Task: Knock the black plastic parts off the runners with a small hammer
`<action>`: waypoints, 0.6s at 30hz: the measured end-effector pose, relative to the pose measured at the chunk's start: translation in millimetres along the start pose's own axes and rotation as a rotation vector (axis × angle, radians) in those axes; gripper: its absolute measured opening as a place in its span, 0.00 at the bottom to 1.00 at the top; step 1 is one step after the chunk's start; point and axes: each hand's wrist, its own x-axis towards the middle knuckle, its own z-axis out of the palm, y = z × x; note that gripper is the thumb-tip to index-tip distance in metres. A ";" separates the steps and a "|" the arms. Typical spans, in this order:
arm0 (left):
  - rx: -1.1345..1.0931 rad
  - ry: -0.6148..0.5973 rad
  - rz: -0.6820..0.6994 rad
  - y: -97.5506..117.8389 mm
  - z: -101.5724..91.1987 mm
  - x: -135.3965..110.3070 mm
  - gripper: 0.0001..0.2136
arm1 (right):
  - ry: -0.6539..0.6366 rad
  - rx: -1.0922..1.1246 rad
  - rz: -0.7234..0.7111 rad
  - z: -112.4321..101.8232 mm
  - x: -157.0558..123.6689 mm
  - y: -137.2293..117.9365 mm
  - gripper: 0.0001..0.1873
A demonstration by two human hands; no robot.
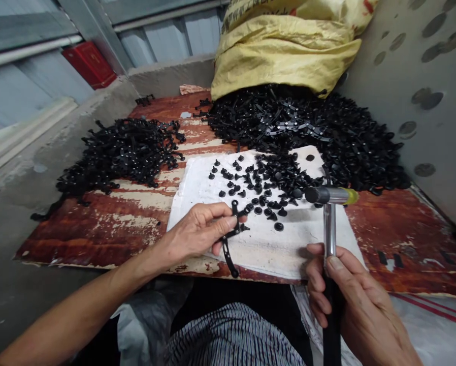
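Note:
My left hand (199,234) is closed in a pinch on a black plastic strap piece (230,244) that rests on a white cloth (266,246). My right hand (350,300) grips the handle of a small hammer (329,201), whose metal head hovers level above the cloth's right side. Small black rivets (266,185) lie scattered across the cloth just beyond the strap piece.
The cloth lies on a worn red wooden board (129,218). One heap of black parts (121,150) sits at the left, and a bigger heap (327,134) spills from a yellow sack (285,51) at the back right. A grey wall (422,76) stands close on the right.

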 end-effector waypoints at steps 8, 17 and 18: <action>0.075 -0.081 0.012 -9.3 0.3 -3.2 0.13 | 0.021 -0.004 0.017 3.3 -2.2 -2.1 0.17; -0.049 -0.002 -0.080 -11.3 -16.5 -1.0 0.14 | 0.032 -0.013 0.017 4.7 -3.0 -2.1 0.16; -0.075 -0.002 -0.088 -11.1 -17.9 -0.3 0.15 | 0.035 -0.014 0.019 5.1 -3.2 -2.1 0.15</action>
